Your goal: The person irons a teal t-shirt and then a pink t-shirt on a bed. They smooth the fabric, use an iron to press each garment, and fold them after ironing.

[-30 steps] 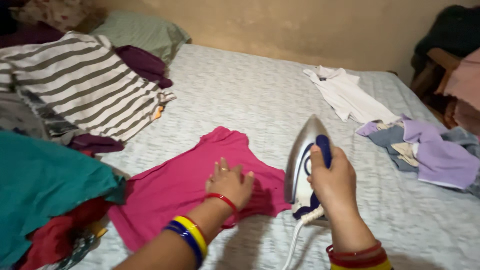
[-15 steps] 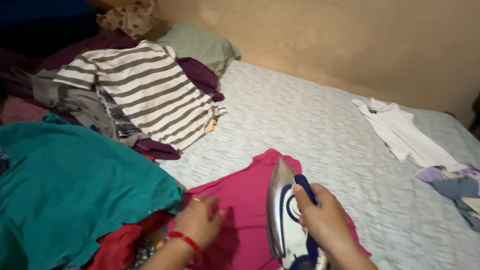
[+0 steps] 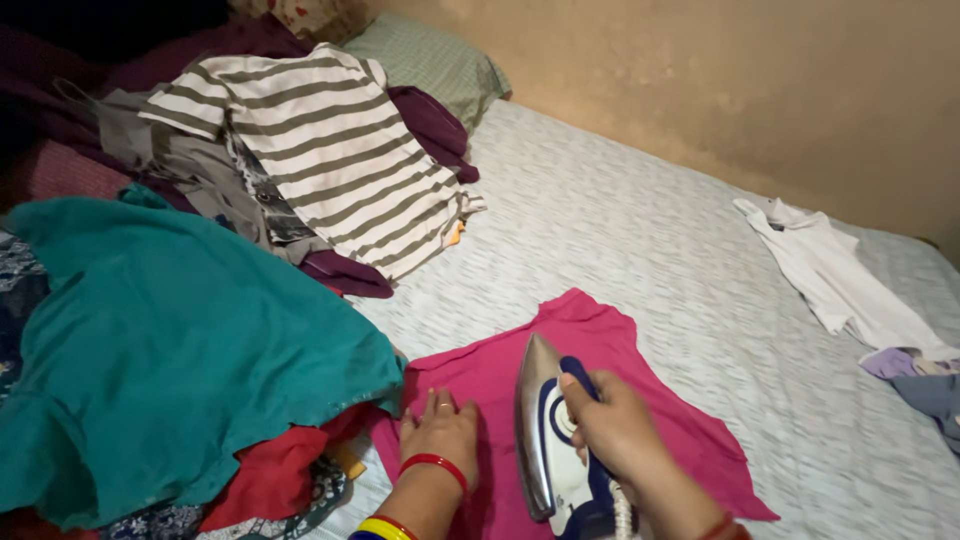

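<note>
Iron (image 3: pixel 548 440) gripped in R hand (image 3: pixel 615 425), L hand (image 3: pixel 440 432) flat on pink top (image 3: pixel 600 345)

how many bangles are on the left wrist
3 show: a red bangle near the left hand, then yellow and blue ones at the frame's bottom edge. More may be hidden.

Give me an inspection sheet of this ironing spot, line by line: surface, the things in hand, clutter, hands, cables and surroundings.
Surface: bed with a pale patterned cover.
Things in hand: pink garment spread flat; white and blue iron on it, tipped on edge.
Clutter: teal cloth, striped shirt and dark clothes piled on the left; white shirt and lilac clothes at the right edge.
Hands: left hand pressed flat on the pink garment; right hand gripping the iron's handle.
Cables: white cord at the iron's rear.
Surroundings: tan wall; green pillow.
</note>
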